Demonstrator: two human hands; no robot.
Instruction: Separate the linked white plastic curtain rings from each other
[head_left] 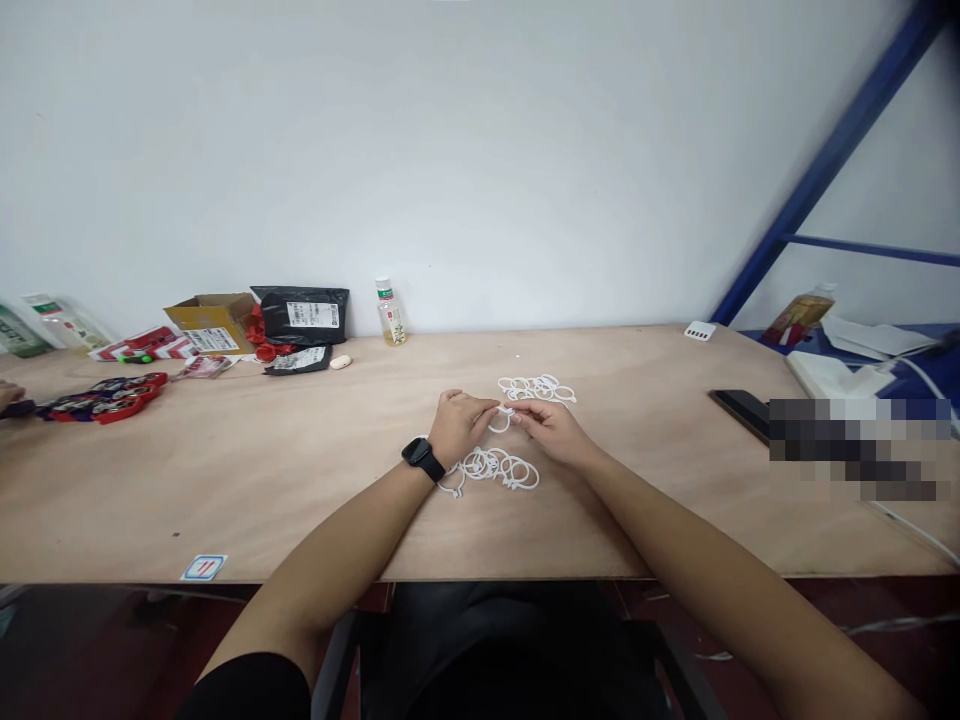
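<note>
Between my two hands is one white plastic ring (499, 427) with a small clasp at its top. My left hand (459, 425), with a black watch (423, 457) on the wrist, pinches the ring's upper left side. The fingertips of my right hand (551, 428) close on the clasp from the other side. Nearer to me lies a loose pile of similar white rings (495, 466), partly behind my left wrist. Beyond my hands is a second group of white rings (540, 386). Fingertips partly hide the clasp.
Along the wall stand a bottle (391, 315), a black parcel (304, 315) and an open cardboard box (214, 325). Red and dark blue items (112, 397) lie at left near another person's hand (10, 393). A dark phone (739, 412) and a white power strip (700, 331) are at right.
</note>
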